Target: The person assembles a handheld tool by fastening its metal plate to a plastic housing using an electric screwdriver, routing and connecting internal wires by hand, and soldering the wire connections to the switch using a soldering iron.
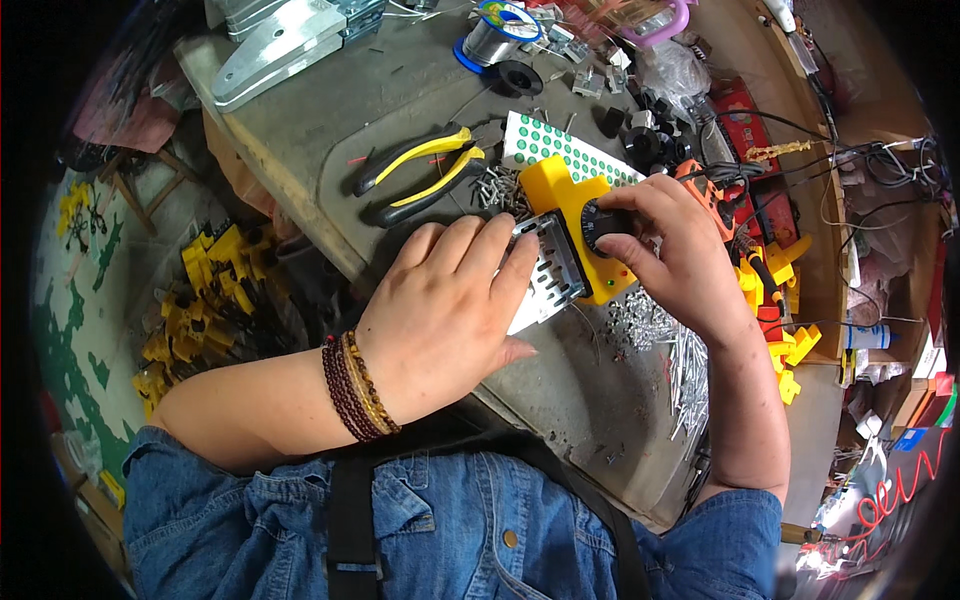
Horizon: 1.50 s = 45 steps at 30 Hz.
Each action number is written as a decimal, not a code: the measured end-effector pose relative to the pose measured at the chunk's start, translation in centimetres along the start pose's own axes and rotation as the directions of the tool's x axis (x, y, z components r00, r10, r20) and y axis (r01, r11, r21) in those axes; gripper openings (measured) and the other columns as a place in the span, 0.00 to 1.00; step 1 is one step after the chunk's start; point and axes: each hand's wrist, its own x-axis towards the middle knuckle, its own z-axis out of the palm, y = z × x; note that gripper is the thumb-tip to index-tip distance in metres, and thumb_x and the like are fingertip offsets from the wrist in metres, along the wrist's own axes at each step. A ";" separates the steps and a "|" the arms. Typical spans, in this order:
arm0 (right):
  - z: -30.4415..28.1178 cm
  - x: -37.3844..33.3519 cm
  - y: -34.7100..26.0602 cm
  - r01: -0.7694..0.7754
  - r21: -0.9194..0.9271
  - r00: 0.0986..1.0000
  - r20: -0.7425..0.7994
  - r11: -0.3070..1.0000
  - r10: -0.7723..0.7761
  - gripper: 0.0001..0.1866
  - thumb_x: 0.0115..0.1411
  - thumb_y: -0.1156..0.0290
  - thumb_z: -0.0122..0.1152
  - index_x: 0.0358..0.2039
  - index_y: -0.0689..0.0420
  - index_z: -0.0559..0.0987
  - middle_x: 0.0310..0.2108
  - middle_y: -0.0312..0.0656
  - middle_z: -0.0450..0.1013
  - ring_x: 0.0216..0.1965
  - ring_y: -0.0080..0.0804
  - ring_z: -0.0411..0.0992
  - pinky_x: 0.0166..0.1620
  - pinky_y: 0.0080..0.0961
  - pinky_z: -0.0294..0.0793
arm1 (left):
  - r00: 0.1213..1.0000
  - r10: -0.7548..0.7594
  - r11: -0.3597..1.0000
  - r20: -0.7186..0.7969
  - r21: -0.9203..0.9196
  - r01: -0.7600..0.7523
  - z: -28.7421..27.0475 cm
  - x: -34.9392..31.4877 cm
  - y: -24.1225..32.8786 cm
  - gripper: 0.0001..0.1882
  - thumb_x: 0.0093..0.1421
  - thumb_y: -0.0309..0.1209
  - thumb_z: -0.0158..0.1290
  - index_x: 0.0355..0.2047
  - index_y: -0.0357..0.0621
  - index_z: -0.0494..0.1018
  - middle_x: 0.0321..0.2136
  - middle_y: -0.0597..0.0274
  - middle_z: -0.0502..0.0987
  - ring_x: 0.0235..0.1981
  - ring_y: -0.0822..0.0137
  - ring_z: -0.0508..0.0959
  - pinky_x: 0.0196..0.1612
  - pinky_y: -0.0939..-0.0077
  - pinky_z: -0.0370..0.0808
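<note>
A yellow device (560, 186) with a slotted silver metal housing (548, 268) lies on the worktable before me. My left hand (440, 290) rests over the metal housing, its fingers laid along the left side and the thumb apart. On the yellow part sits a black round dial (600, 226), pinched between the thumb and fingers of my right hand (675, 245). A small green light shows near the lower edge of the yellow part. The underside of the device is hidden.
Pliers with yellow-black handles (425, 175) lie beyond my left hand, near a sheet of green round stickers (540, 140). Loose screws (640, 325) and long metal pins (688, 375) lie right. A solder wire spool (495, 38) stands at the back. Yellow parts (215, 290) are heaped left, below the table edge.
</note>
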 end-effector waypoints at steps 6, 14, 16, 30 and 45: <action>0.2 0.8 0.9 0.067 -0.049 0.997 -0.026 0.997 -0.068 0.17 0.49 0.66 0.70 0.35 0.64 0.79 0.31 0.50 0.73 0.36 0.48 0.74 0.40 0.39 0.73 | 0.999 0.029 0.999 -0.039 0.040 -0.027 0.5 0.0 -0.1 0.42 0.46 0.43 0.66 0.58 0.36 0.64 0.55 0.48 0.66 0.55 0.52 0.67 0.59 0.58 0.63; -1.3 1.0 0.8 0.380 -0.384 0.918 0.265 0.841 -0.294 0.10 0.55 0.73 0.61 0.36 0.57 0.70 0.30 0.44 0.72 0.36 0.46 0.75 0.37 0.41 0.75 | 1.000 0.002 1.000 -0.027 0.026 -0.001 0.3 -0.2 0.0 0.42 0.46 0.44 0.66 0.58 0.37 0.64 0.56 0.49 0.66 0.56 0.52 0.67 0.60 0.58 0.62; -2.3 1.3 1.1 0.472 -0.424 0.880 0.285 0.773 -0.380 0.09 0.55 0.73 0.59 0.35 0.56 0.70 0.30 0.43 0.71 0.36 0.44 0.75 0.36 0.39 0.75 | 1.000 0.003 0.999 -0.026 0.032 -0.002 0.3 -0.2 0.0 0.42 0.46 0.44 0.66 0.58 0.37 0.65 0.55 0.49 0.66 0.56 0.52 0.66 0.60 0.58 0.62; -1.8 1.6 1.5 0.722 -0.433 0.685 0.331 0.540 -0.650 0.08 0.51 0.69 0.57 0.33 0.51 0.71 0.30 0.38 0.67 0.35 0.37 0.72 0.34 0.32 0.75 | 0.998 0.019 0.998 -0.063 0.062 -0.015 0.7 -0.3 -0.1 0.41 0.44 0.44 0.66 0.56 0.37 0.67 0.55 0.49 0.67 0.56 0.52 0.67 0.59 0.58 0.63; -7.1 -0.4 13.4 -0.152 -0.549 0.931 -0.359 0.822 -0.068 0.35 0.52 0.59 0.69 0.57 0.60 0.70 0.60 0.49 0.66 0.61 0.44 0.64 0.59 0.39 0.66 | 0.997 0.047 0.995 -0.067 0.095 -0.041 0.5 -0.4 0.3 0.42 0.45 0.44 0.67 0.57 0.36 0.65 0.54 0.47 0.67 0.53 0.51 0.67 0.57 0.57 0.64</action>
